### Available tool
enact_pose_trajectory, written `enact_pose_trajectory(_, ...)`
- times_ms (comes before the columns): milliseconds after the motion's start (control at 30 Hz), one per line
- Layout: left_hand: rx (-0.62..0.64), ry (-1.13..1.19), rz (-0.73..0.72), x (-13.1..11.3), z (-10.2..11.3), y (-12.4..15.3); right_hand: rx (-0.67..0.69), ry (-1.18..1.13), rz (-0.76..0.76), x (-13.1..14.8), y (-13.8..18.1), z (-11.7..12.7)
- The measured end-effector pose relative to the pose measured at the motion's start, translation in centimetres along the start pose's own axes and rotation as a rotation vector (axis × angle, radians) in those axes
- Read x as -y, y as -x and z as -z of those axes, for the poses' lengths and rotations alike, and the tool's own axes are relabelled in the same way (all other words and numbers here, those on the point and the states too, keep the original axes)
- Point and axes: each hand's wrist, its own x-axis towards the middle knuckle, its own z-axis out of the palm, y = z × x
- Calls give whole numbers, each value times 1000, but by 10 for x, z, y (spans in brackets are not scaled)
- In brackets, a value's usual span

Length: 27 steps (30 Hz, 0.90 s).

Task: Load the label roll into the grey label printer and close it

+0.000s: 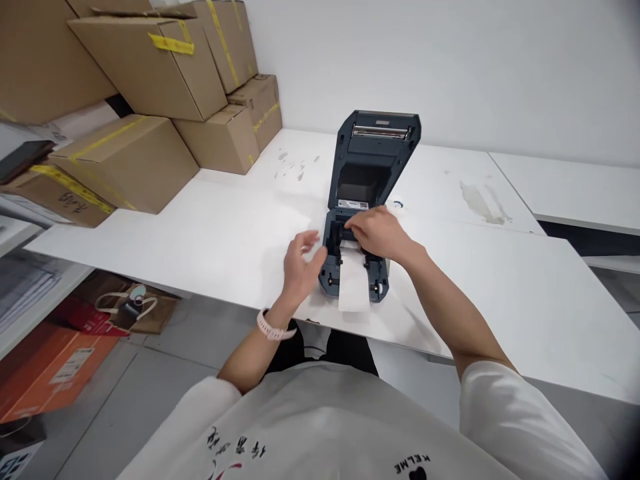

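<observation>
A dark label printer (330,273) stands on the white table with its lid (370,160) raised. A strip of white label paper (355,283) lies over its front and hangs past the front edge. My right hand (381,232) reaches into the printer from the right, fingers bent at the black roll holder (345,233). What its fingertips grip, if anything, is hidden. On the printer's left side hovers my left hand (303,265), holding nothing, its fingers apart and slightly curled near the casing.
Cardboard boxes (210,140) with yellow tape are stacked at the table's left. Behind the printer, a small white roll (398,205) partly shows. Below left are an orange box (60,373) and a paper bag (155,310). A white wall (450,67) stands behind.
</observation>
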Motion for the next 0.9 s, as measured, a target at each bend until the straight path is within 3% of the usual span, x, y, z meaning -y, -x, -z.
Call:
enact_pose_trajectory(67, 228, -107, 6, -1, -13, -28, 301, 94, 14, 2, -6, -5)
enact_pose_trajectory(133, 322, -186, 29, 1, -27, -45, 450, 137, 24, 3, -14, -7)
enact_pose_trajectory(233, 322, -198, 21, 7, -38, -52, 522, 106, 74, -1, -22, -6)
enact_pose_trajectory(400, 293, -168, 61, 16, -37, -50, 631, -107, 237, -14, -24, 6)
enact_pose_trajectory(533, 285, -113, 29, 27, -38, -51, 542, -469, 259, -35, -2, 24)
enact_pose_trajectory(667, 296, -98, 33, 33, -38, -51, 336, -819, 197, -74, 59, 43)
enact_pose_trajectory(800, 294, -63, 31, 34, -37, -49, 260, -768, -141, -115, 122, 36)
enact_pose_trajectory(900, 288, -25, 48, 33, -37, -49, 197, -731, -318, -138, 137, 11)
